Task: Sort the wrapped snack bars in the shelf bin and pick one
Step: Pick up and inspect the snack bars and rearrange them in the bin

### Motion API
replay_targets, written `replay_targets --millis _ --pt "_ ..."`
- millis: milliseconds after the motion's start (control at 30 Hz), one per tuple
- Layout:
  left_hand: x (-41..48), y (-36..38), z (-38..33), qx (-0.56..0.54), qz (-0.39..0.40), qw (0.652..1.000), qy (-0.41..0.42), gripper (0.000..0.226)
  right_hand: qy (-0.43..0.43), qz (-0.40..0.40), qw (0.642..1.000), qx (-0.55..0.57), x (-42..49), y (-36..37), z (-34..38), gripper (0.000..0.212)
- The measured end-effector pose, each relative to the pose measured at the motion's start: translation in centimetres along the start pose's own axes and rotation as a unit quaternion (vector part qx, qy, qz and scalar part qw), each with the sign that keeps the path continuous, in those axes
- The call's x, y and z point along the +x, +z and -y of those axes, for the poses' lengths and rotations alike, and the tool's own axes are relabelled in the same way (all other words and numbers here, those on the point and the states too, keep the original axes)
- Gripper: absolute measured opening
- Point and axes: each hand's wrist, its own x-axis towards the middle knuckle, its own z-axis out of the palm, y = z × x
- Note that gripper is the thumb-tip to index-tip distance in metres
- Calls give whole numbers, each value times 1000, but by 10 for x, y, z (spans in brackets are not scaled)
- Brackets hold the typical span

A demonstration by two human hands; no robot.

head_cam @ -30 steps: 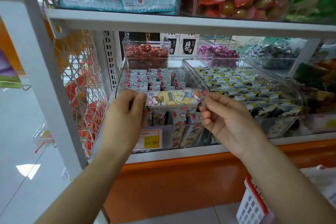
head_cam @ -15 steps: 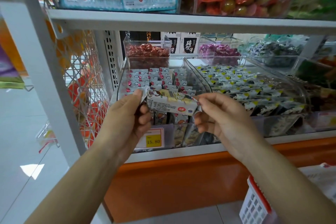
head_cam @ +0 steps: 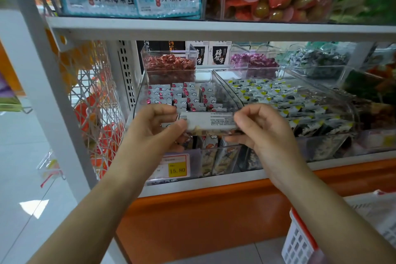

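1. The white shelf (head_cam: 214, 29) fills the view, with clear containers of wrapped sweets standing on the level below it.
2. The clear shelf bin (head_cam: 140, 94) sits at the left of that level, open at the top. Its wrapped snack bars (head_cam: 182, 94) stand on edge in rows, packed close together.
3. The left hand (head_cam: 154, 133) and right hand (head_cam: 263, 133) are raised in front of the bin, level with each other.
4. One snack bar (head_cam: 211, 121) hangs crosswise between them, above the bin's front wall. Each hand pinches one end between thumb and curled fingers, and the bar's white side with small print faces the camera.
5. A price tag (head_cam: 176, 167) is fixed to the bin's front, below the left hand. Its yellow patch reads 15.80.
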Motion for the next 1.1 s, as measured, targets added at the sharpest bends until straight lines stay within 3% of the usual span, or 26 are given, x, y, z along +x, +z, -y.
replay_targets --millis 133,367,500,633,867,1000,1100 --pt "-2 0 0 61 22 998 27 38 -16 -7 997 -74 -1 1 -1 25" --pt "-2 3 -2 84 40 994 50 33 -67 13 978 -199 -2 0 4 11" --pt "-3 2 -3 79 38 994 58 33 -60 24 984 -165 -4 1 9 17" --pt "-4 0 -5 112 47 991 58 30 -45 24 990 -131 -4 2 9 10" --pt "-9 4 -4 236 60 966 89 21 -58 -19 975 -213 -3 1 6 18" --pt "-10 5 -5 244 49 966 73 25 -85 3 968 -234 -5 5 6 14" --pt "-6 2 -7 188 67 979 42 25 -83 13 970 -230 -6 6 8 11"
